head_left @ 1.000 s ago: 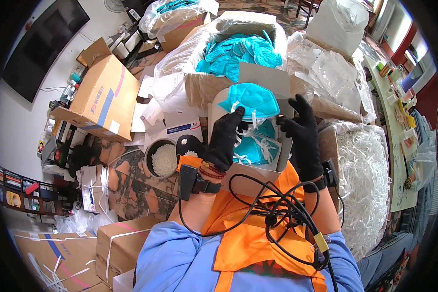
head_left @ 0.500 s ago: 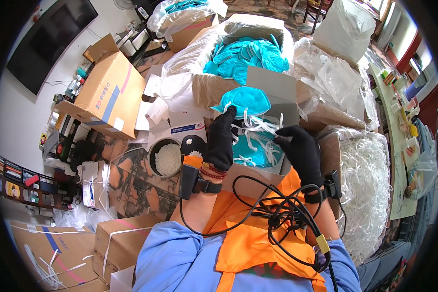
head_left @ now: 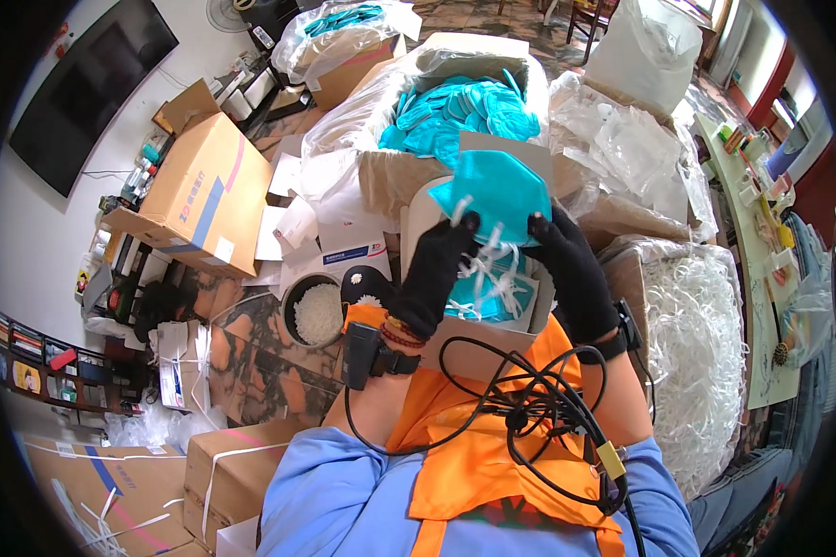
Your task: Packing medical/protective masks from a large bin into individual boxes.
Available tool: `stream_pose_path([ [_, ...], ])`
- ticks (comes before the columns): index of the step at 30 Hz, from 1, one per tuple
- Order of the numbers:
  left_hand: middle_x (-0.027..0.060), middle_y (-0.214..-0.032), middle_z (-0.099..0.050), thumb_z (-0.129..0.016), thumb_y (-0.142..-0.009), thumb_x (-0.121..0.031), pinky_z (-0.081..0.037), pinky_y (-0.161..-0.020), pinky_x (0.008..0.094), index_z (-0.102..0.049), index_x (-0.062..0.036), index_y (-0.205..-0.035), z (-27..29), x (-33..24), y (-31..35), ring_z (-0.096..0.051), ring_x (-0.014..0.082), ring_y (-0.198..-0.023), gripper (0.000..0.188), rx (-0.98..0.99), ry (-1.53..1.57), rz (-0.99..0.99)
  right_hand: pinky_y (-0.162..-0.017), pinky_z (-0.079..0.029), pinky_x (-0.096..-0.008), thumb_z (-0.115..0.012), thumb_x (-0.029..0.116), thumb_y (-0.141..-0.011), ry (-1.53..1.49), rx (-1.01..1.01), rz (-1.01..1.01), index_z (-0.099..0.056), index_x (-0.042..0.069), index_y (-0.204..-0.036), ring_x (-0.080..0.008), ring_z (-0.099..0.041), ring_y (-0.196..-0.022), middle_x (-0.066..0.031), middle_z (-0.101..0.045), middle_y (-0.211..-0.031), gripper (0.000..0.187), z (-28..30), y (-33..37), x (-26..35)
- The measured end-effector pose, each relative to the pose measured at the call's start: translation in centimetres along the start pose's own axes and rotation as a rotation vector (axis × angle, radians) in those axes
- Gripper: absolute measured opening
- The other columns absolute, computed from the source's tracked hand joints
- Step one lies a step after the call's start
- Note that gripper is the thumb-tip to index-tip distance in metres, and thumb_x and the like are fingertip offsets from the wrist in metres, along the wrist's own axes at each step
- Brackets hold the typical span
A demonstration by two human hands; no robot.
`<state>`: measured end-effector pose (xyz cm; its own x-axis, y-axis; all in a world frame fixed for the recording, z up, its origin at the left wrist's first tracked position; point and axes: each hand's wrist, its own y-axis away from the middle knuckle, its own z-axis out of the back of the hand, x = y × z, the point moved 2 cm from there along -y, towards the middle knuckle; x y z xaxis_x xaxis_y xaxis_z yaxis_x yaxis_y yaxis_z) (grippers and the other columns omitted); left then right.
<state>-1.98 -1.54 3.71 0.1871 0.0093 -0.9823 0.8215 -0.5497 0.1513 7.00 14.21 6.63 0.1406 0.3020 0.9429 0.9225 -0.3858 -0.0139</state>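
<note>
A turquoise face mask (head_left: 503, 190) is held up over a small white carton (head_left: 469, 342). My left hand (head_left: 439, 269), in a black glove with bare fingertips, is closed at the mask's lower left edge, where a white strap stands up. At the lower right edge, my right hand (head_left: 567, 265), gloved alike, pinches the mask. White elastic straps (head_left: 494, 260) dangle below it between my hands. Inside the carton lie more turquoise masks (head_left: 469, 299) with white straps, partly hidden by my hands and the held mask.
Beyond the carton stands a plastic-lined box heaped with turquoise masks (head_left: 464, 116). A box of white elastic straps (head_left: 692, 362) is at my right. Left lie a dark bowl of white pieces (head_left: 318, 314) and a tall cardboard box (head_left: 209, 190). Black cables (head_left: 539, 399) hang across my orange apron.
The mask has risen and turned its broad face toward me. My right hand has moved from the straps up to the mask's right edge. My left hand has moved slightly right and down.
</note>
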Motion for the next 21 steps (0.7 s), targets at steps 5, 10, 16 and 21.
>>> stream_pose_path([
  [5,0.0037,-0.1,-0.064,-0.068,-0.087,-0.018,-0.046,-0.083,0.0249,-0.061,-0.0016,-0.111,-2.3,-0.2,0.2,-0.058,0.0103,-0.089,0.029,0.13,0.077,-0.252,-0.084,-0.049,-0.0294,-0.065,0.019,-0.085,-0.045,-0.044,-0.101,-0.059,-0.001,-0.117,-0.0157,-0.063,-0.09,-0.0081,-0.066,-0.102,0.038,2.4,-1.3,-0.1],
  [10,0.0084,-0.11,-0.062,-0.068,-0.087,-0.017,-0.05,-0.082,0.0312,-0.058,-0.0014,-0.115,-1.3,-0.4,-0.1,-0.06,0.0154,-0.095,0.033,0.255,0.058,-0.364,-0.083,-0.05,-0.028,-0.062,0.017,-0.087,-0.076,0.027,-0.09,-0.057,-0.001,-0.118,-0.0154,-0.063,-0.09,-0.0083,-0.065,-0.104,0.037,1.5,-0.7,0.5],
  [16,-0.0005,-0.082,-0.055,-0.055,-0.096,-0.027,-0.043,-0.064,0.0249,-0.059,-0.0057,-0.098,-1.8,0.5,0.1,-0.052,0.0099,-0.07,0.022,0.392,0.025,-0.012,-0.086,-0.048,-0.0322,-0.061,0.02,-0.089,-0.306,0.04,-0.139,-0.055,0.001,-0.118,-0.0188,-0.062,-0.095,-0.0084,-0.064,-0.105,0.036,1.7,-0.6,-1.2],
  [21,0.0008,-0.081,-0.054,-0.048,-0.1,-0.026,-0.043,-0.063,0.0273,-0.057,-0.0061,-0.096,0.8,0.5,0.2,-0.05,0.0114,-0.069,0.023,0.507,0.175,-0.068,-0.091,-0.046,-0.0349,-0.063,0.023,-0.089,-0.524,-0.102,-0.078,-0.056,0.003,-0.116,-0.0227,-0.06,-0.099,-0.0089,-0.063,-0.107,0.034,5.1,-1.8,-1.1],
])
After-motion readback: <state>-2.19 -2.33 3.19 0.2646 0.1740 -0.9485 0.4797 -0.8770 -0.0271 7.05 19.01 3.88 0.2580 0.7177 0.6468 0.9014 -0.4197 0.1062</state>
